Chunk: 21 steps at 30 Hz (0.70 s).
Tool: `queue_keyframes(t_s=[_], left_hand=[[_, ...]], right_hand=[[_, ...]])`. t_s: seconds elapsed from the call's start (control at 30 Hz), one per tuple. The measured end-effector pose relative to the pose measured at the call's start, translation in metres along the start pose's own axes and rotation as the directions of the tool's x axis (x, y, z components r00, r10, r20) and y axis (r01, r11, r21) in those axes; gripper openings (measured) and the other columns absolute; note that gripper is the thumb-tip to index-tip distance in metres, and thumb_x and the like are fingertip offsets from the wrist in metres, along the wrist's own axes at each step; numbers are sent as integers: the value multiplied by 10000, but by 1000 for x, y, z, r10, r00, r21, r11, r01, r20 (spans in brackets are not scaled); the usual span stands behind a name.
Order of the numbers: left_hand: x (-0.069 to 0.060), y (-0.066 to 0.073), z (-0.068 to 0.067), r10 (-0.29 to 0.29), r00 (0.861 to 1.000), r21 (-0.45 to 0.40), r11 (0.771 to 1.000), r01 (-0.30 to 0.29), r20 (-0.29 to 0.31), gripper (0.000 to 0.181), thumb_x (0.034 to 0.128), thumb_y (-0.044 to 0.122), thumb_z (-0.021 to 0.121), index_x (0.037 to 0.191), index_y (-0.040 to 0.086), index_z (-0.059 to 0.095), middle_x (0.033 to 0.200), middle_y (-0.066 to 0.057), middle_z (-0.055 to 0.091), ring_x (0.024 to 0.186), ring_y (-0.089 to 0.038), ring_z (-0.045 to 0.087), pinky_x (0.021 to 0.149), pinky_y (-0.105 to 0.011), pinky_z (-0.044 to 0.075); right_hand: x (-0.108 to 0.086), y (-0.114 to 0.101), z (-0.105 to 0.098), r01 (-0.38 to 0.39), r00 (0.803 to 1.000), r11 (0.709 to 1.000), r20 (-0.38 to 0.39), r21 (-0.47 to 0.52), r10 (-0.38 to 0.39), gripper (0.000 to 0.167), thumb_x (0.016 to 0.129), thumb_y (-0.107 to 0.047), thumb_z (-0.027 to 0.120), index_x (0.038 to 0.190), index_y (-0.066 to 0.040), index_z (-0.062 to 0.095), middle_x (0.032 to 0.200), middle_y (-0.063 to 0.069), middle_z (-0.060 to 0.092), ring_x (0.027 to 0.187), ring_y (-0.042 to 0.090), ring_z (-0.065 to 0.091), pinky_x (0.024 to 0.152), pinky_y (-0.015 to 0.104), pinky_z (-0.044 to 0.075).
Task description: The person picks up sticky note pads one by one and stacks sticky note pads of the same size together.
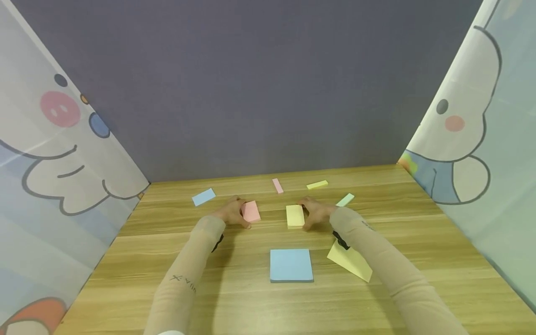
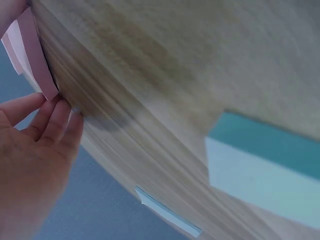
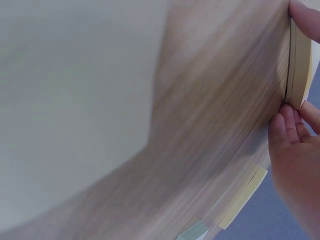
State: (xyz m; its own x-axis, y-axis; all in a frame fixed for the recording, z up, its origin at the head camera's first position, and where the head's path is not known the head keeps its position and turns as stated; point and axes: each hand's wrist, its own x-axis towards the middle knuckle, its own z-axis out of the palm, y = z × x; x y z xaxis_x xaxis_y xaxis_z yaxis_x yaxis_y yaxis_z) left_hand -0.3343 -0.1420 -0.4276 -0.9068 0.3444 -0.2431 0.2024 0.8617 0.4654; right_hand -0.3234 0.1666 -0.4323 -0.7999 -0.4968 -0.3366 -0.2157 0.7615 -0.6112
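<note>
Near the middle of the wooden table, the left hand (image 1: 232,212) grips a pink sticky-note pad (image 1: 251,211) from its left side, thumb at the near edge and fingers at the far edge. The left wrist view has this hand (image 2: 40,145) with fingertips against the end of the pink pad (image 2: 36,55). A small yellow pad (image 1: 295,216) is held from the right by the right hand (image 1: 317,212). In the right wrist view, thumb and fingers of that hand (image 3: 300,155) are at opposite ends of the yellow pad (image 3: 301,60). A gap separates the two pads.
A large blue pad (image 1: 291,265) lies nearer the person. Under the right forearm is a larger yellow pad (image 1: 351,261), partly covered. Farther back lie a blue strip (image 1: 204,197), a pink strip (image 1: 278,186), a yellow strip (image 1: 317,185) and a green strip (image 1: 345,200).
</note>
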Motion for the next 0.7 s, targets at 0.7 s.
queue_keyframes(t_s=[0.7], left_hand=[[-1, 1, -4, 37, 999, 38, 999, -39, 39, 510, 657, 287, 806, 1035, 40, 568, 1430, -181, 292, 1311, -339, 304, 892, -403, 425]], right_hand=[[-1, -1, -1, 6, 1000, 1000, -12, -5, -6, 910, 698, -162, 779, 1423, -40, 243, 1429, 134, 254, 1315, 319, 280, 1057, 484, 290]])
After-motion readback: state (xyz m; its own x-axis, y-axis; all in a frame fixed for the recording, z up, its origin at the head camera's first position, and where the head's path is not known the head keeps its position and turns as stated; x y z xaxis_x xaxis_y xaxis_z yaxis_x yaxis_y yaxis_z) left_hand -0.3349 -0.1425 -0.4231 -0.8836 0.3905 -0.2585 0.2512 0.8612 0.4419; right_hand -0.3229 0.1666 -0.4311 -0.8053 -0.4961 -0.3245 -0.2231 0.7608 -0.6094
